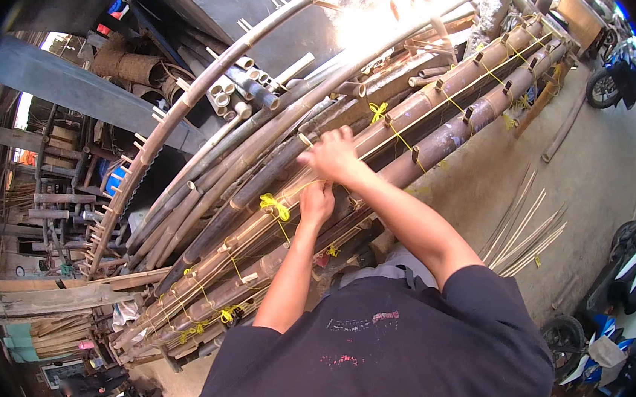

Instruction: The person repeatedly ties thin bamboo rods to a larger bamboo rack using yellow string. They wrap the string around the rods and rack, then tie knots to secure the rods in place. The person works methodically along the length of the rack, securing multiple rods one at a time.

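Both hands are gripping the long brown bamboo poles (445, 134) running seven to one o'clock: right hand (331, 156) closed higher, left hand (316, 201) pinching yellow string (276, 206).

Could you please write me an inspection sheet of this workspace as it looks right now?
Surface: concrete floor, dusty, with thin split strips lying loose on it.
Job's things: long bamboo poles lashed side by side into a frame with yellow string.
Clutter: cut tubes and scrap wood piled beyond the frame.
Grippers: left hand closed on the string at a pole; right hand resting on the poles just beyond it, fingers hidden.
Cables: nothing seen.
Surroundings: parked motorbikes along the right side; curved pegged pole arching over the pile.
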A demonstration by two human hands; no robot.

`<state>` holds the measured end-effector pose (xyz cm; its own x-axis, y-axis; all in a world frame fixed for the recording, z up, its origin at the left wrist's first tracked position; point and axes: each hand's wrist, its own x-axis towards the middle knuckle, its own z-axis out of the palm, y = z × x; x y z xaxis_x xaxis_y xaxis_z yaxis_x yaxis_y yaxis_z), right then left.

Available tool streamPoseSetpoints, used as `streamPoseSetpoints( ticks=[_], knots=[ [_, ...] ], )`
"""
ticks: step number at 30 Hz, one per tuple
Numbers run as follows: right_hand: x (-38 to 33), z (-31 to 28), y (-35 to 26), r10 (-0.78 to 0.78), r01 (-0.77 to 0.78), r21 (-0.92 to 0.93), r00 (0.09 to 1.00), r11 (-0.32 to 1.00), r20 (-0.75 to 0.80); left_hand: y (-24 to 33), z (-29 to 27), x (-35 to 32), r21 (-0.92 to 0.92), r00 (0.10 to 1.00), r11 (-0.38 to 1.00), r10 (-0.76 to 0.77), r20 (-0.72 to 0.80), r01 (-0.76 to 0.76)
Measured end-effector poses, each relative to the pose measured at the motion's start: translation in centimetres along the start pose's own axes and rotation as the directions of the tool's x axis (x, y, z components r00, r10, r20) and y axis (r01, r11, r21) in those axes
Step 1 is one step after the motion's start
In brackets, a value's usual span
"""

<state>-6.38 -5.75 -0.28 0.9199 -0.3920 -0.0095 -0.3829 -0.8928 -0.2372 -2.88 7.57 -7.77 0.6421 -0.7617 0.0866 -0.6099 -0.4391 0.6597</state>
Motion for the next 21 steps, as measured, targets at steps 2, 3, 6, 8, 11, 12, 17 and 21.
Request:
streamPoseSetpoints(
  ticks=[2,3,6,8,11,12,17,21],
  knots=[
    [1.7,2.9,3.0,-0.027,-0.003,0.39,0.997,0.921,0.07,0.8,-0.4,0.0,-0.078,1.0,0.997,0.004,-0.013,-0.005],
    [2.7,3.1,4.0,-0.241,0.01,0.738,0.948,0.674,0.207,0.5,-0.4,0.1,-0.086,1.0,0.996,-0.003,-0.012,0.002],
    [-2.9,-5.1,1.1,-0.204,-0.127,0.983,0.967,0.135,0.153,-0.6,-1.2,-0.7,0.122,0.979,0.975,-0.193,0.071,0.184],
    [-9.6,-2.6,1.6,-0.472,0.015,0.923,0.862,0.385,0.183,-1.8,-0.4,-0.9,0.072,0.996,0.997,0.0,-0.089,0.007],
    [-17.1,8.4,2.7,-0.453,0.447,0.652,0.874,0.613,-0.173,1.2,-1.4,-0.1,0.025,0.993,0.994,-0.103,-0.053,0.105],
    [-17.0,7.4,2.1,-0.401,0.346,0.753,0.908,0.56,-0.119,0.9,-1.8,-0.2,-0.099,0.995,0.992,-0.082,-0.05,0.077],
    [-16.7,6.1,2.1,-0.267,0.171,0.724,0.964,0.668,0.019,7.2,-4.3,6.0,-0.392,0.991,0.918,-0.098,-0.092,0.054],
    [-17.2,7.6,0.8,-0.448,0.455,0.457,0.884,0.764,-0.131,-4.6,-0.2,9.9,0.106,0.991,0.989,-0.09,-0.103,0.101]
  ],
)
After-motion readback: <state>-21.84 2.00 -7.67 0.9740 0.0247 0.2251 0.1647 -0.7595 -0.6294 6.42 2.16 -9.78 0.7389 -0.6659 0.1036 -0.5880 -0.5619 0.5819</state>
